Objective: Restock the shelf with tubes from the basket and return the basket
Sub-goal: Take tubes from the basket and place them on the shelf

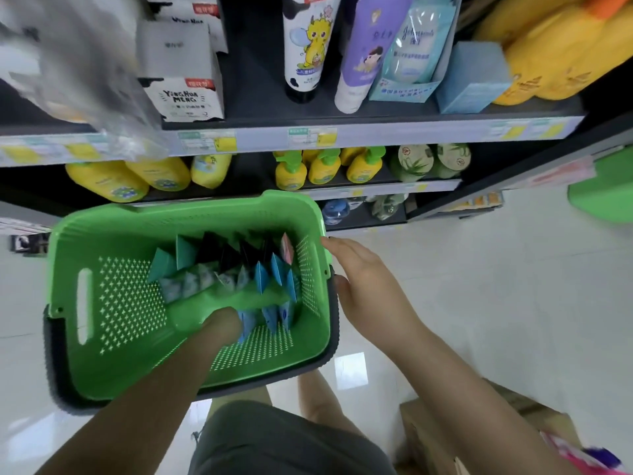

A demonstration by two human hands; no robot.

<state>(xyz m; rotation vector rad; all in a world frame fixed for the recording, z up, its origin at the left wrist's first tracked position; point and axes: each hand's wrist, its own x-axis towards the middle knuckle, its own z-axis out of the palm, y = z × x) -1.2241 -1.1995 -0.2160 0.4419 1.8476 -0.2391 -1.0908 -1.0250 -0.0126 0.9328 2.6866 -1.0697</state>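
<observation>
- Head view: a green basket point(113, 303) with a dark rim sits low in front of the shelf point(342, 135), between the person's two arms.
- The tubes point(239, 269) lie in a heap on the basket's far half: teal, black, blue and one pink, some of them blurred.
- The left hand point(219, 325) reaches down inside the basket among the blue tubes at the near edge of the heap. Its fingers are buried there, so I cannot tell whether it grips anything.
- The right hand point(363, 282) is at the basket's right rim with fingers stretched out and relaxed, its fingertips at the rim's edge; it grips nothing.
- The upper shelf carries white boxes point(185, 94), a white tube with a yellow cartoon dragon point(308, 42), a purple bottle point(366, 46) and a pale blue box point(472, 77).
- Below it stand yellow bottles point(325, 166), some with green pump tops.
- A cardboard box point(424, 437) lies on the pale floor near the person's right leg.
</observation>
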